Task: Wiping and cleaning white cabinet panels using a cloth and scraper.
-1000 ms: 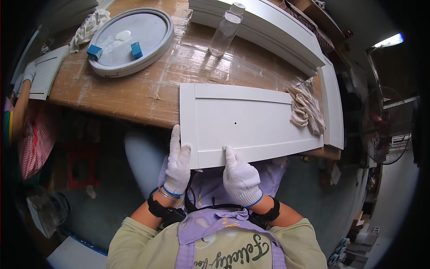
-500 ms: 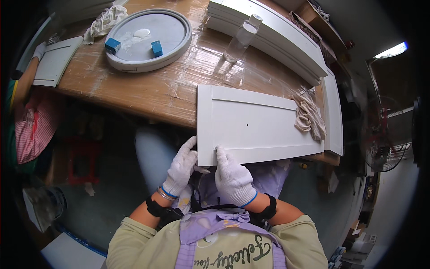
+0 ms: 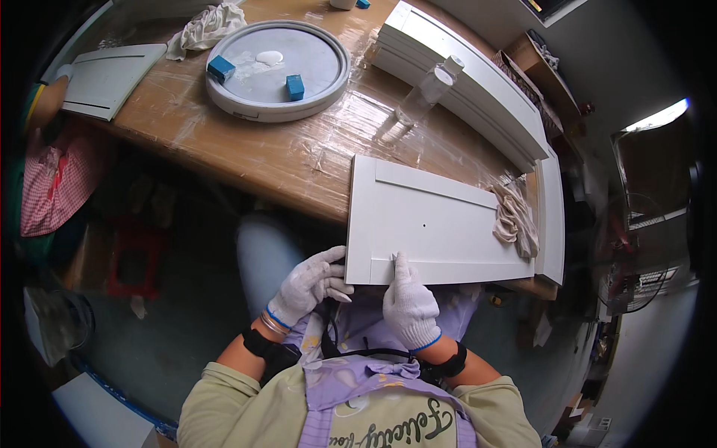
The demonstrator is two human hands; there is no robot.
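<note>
A white panel (image 3: 441, 243) with a raised border and one small dark hole lies partly over the table's near edge. My left hand (image 3: 305, 285), in a white knit glove, is at its near left corner. Its fingers are stretched and apart, with the index fingertip by the panel's left edge. My gloved right hand (image 3: 411, 310) rests at the near edge. Its index finger points forward onto the near border strip, beside a small pale tip. The other fingers are folded; what they may hold is hidden. A crumpled beige cloth (image 3: 515, 220) covers the panel's right end.
On the film-covered table (image 3: 291, 168) are a round grey lid (image 3: 254, 78) with blue blocks and white paste, a clear bottle (image 3: 426, 93) and stacked white boards (image 3: 470, 82). At the left, a co-worker's hand touches another panel (image 3: 112, 75). A fan (image 3: 635, 254) stands right.
My left hand has eased from gripping the panel's corner to loosely stretched fingers beside it. My right fingertip has shifted slightly along the near border strip, away from the left edge. The view has shifted.
</note>
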